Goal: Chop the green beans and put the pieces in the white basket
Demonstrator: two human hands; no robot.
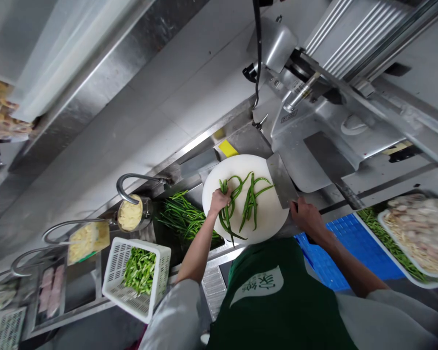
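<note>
My left hand [221, 200] is closed round a few long, thin green peppers [228, 221] at the left side of the round white cutting board [264, 228]. Loose peppers [251, 201] of the same kind lie in the middle of the board. My right hand [306, 218] grips a cleaver [282, 179], its broad blade resting over the board's right edge, apart from the peppers. Left of the board, a heap of long green peppers [190, 216] fills a sink basin.
A white basket [111, 260] with cut green pieces stands at left, below curved taps [126, 180]. A second cleaver [330, 163] lies by the metal slicing machine [354, 116]. At right are a blue crate [350, 253] and a white tray [419, 277] of food.
</note>
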